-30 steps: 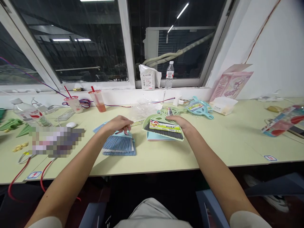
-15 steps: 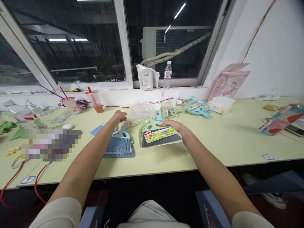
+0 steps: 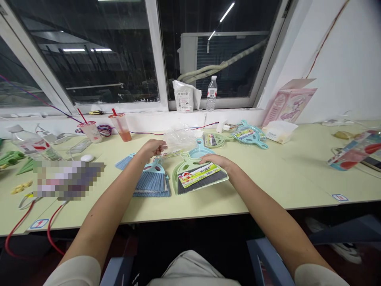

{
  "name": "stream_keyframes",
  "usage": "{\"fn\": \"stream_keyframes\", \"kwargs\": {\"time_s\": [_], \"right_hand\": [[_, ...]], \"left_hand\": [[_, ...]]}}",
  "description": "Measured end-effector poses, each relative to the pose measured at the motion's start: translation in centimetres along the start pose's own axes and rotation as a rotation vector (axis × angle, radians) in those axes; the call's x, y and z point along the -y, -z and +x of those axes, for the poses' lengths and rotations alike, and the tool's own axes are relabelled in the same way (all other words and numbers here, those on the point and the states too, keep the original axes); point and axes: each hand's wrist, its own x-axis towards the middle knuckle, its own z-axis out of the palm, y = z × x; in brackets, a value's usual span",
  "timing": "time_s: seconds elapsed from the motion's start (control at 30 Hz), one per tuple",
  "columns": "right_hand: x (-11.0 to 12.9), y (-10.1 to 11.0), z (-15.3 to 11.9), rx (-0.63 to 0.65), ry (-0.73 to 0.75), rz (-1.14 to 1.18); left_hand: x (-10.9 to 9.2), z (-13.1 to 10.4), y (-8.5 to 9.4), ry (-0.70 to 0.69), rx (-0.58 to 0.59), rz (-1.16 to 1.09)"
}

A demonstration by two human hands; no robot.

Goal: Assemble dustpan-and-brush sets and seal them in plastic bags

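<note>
My right hand (image 3: 218, 161) grips the right edge of a green dustpan (image 3: 186, 159), which has a grey-bristled brush (image 3: 202, 180) and a printed card lying in it. The dustpan is tilted over the table. My left hand (image 3: 154, 149) is closed beside clear plastic wrapping (image 3: 183, 137); what its fingers hold, if anything, is too small to make out. Below that hand lie blue brushes (image 3: 153, 180) with blue handles. Behind the green set sits a blue dustpan (image 3: 200, 150).
Packaged brush sets (image 3: 248, 135) lie near the wall. Two cups with red straws (image 3: 121, 129) and a large bottle (image 3: 31, 141) stand left. A tissue pack (image 3: 279, 132) and pink box (image 3: 290, 103) are at the back right. A water bottle (image 3: 211, 95) stands on the sill.
The green dustpan has tilted and its front edge has come a little lower, showing more of the blue dustpan behind. My left hand has shifted slightly right, its fingers curled in.
</note>
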Motion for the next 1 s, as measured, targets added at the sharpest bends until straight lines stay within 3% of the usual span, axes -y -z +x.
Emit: {"fn": "stream_keyframes", "kwargs": {"time_s": [0.3, 0.57, 0.67, 1.0], "right_hand": [[-0.1, 0.5, 0.3, 0.012, -0.082, -0.023], [-0.1, -0.4, 0.1, -0.047, -0.112, 0.022], [-0.1, -0.3, 0.0, -0.011, -0.068, 0.033], [-0.1, 0.3, -0.1, -0.112, 0.096, 0.066]], "left_hand": [[0.2, -1.2, 1.0, -0.027, -0.006, -0.041], [-0.1, -2.5, 1.1, -0.056, 0.034, -0.057], [-0.1, -3.2, 0.9, -0.084, 0.101, -0.044], [-0.7, -6.2, -0.9, -0.104, 0.248, -0.073]]}}
